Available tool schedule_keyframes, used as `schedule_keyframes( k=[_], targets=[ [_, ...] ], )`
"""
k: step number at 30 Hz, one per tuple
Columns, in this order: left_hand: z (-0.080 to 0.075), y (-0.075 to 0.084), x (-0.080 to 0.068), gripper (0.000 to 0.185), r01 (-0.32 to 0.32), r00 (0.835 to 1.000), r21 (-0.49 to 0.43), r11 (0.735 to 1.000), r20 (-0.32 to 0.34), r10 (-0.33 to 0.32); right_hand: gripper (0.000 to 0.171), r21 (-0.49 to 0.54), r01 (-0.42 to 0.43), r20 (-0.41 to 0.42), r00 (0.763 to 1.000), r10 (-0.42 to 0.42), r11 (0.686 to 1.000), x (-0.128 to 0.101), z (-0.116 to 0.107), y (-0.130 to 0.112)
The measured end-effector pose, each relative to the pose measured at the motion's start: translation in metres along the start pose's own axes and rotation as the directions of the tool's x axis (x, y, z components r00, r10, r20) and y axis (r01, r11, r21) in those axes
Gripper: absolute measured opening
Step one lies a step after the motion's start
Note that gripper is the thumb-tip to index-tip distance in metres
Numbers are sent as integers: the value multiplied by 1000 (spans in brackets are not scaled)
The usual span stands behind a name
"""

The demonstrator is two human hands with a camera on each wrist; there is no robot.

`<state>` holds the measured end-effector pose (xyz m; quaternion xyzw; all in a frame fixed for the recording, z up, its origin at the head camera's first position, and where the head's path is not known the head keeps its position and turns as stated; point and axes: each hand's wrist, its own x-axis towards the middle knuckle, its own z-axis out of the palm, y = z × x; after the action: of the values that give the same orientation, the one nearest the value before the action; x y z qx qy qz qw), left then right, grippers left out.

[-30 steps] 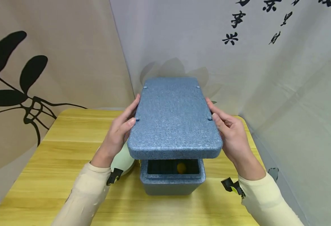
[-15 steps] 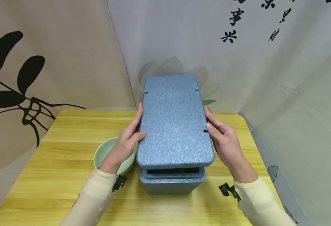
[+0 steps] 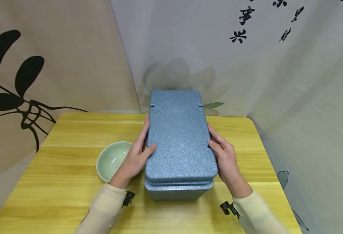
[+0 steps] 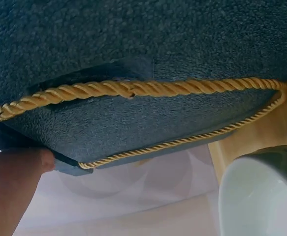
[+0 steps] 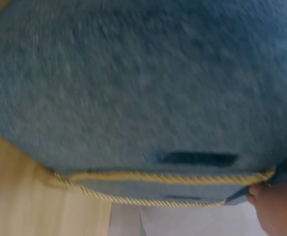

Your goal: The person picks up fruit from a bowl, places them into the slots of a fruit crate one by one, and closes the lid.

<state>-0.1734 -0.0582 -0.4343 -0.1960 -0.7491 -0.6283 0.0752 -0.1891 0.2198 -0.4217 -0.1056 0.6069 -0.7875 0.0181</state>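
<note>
A blue-grey foam lid (image 3: 180,139) lies over the matching foam box (image 3: 175,194), its near edge just above the box's rim. My left hand (image 3: 137,157) grips the lid's left side, with the thumb on its top edge and the fingers along the side. On the right side, my right hand (image 3: 225,157) holds the lid in the same way, thumb by a small notch. A twisted golden rope (image 4: 182,88) runs along the box's side in the left wrist view, and another rope (image 5: 173,178) on the other side in the right wrist view. The lid hides the box's inside.
A pale green bowl (image 3: 108,162) stands on the wooden table (image 3: 72,182) left of the box, partly behind my left forearm. A printed cloth backdrop (image 3: 171,42) hangs behind the table, close to the box's far end.
Both hands have brought the lid down and nearer onto the box. The gap that showed the dark inside and an orange round thing has gone from sight, and the bowl shows more.
</note>
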Motion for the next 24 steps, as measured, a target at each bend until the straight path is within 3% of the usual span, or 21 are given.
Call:
schedule_keyframes(
  k=[10,24],
  targets=[
    [11,-3,-5,70,-58,993,-159,986,-110,40,43,64,121,-88,989,-116,991,-7,7,9],
    [12,-5,-6,66,-122,986,-200,972,-139,95,42,57,140,-76,988,-135,989,-12,-1,13]
  ],
)
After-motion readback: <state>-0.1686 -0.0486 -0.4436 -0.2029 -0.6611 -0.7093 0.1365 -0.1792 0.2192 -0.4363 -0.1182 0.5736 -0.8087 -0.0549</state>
